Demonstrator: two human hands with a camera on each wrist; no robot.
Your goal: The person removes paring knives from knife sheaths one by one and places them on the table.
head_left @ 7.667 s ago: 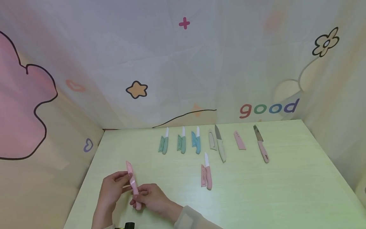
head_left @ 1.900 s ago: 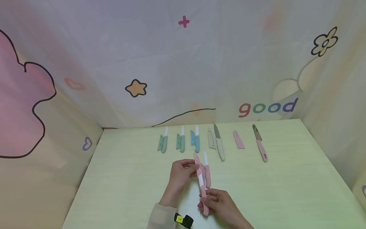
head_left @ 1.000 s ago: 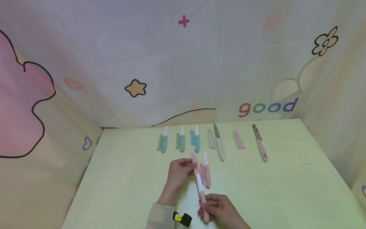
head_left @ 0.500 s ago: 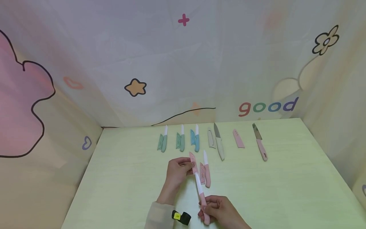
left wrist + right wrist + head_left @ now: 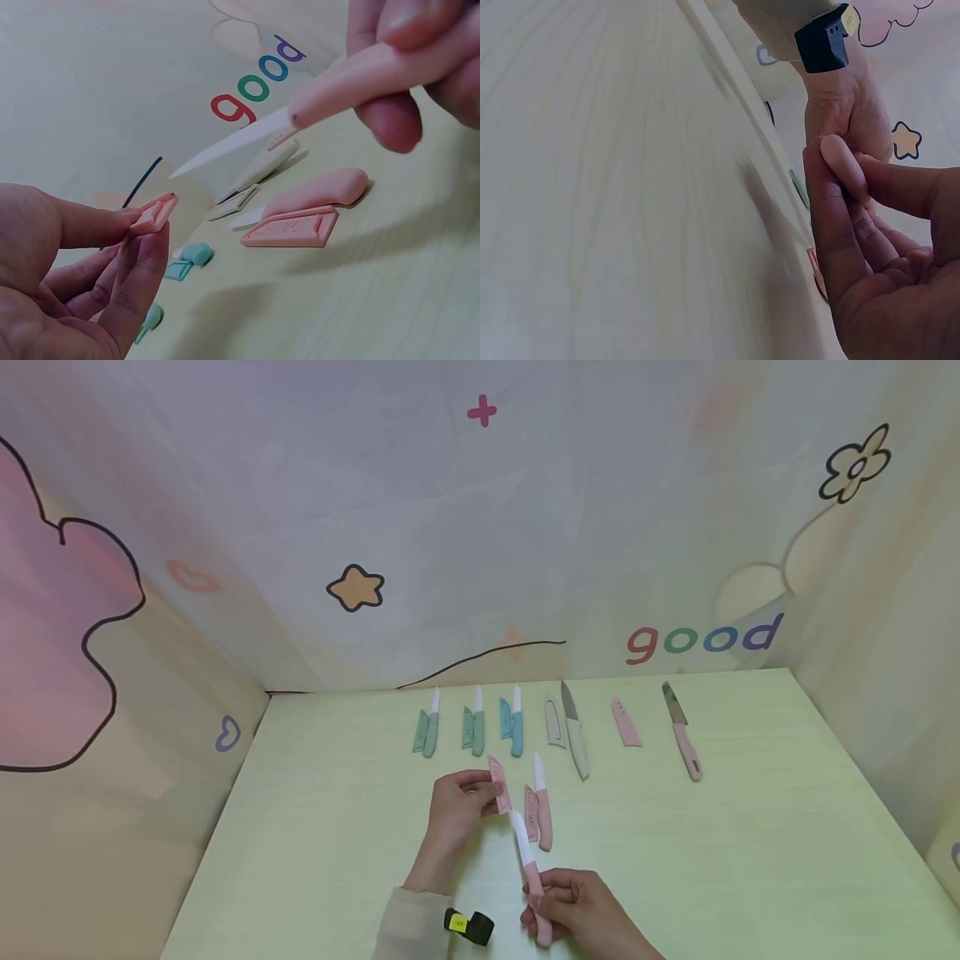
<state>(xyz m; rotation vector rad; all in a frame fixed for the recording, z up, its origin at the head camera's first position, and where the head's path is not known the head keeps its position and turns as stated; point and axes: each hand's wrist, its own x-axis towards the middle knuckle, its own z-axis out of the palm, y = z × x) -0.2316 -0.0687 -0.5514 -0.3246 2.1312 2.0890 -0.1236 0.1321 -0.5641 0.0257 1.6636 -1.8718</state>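
Note:
My left hand (image 5: 459,806) pinches a pink knife sheath (image 5: 498,785) between thumb and fingers, its mouth facing the knife in the left wrist view. My right hand (image 5: 573,906) grips the pink handle of a white-bladed paring knife (image 5: 525,847). The blade is bare and its tip points at the sheath, a small gap apart. Just to the right, a second pink paring knife (image 5: 544,818) lies on the table beside its own pink sheath (image 5: 531,814). In the right wrist view only the butt of the held handle (image 5: 844,165) shows between my fingers.
Along the table's back lie two green knives (image 5: 431,733) (image 5: 478,735), a blue knife (image 5: 517,731) and a cream knife (image 5: 576,739), each with its sheath at its left. Further right are a pink sheath (image 5: 626,723) and a pink-handled metal knife (image 5: 685,743). A printed cloth (image 5: 420,527) stands behind.
Both hands came from the left with the pink knife in its sheath. The blade has slid out, and the left hand has since drawn the sheath up and leftward, away from the tip.

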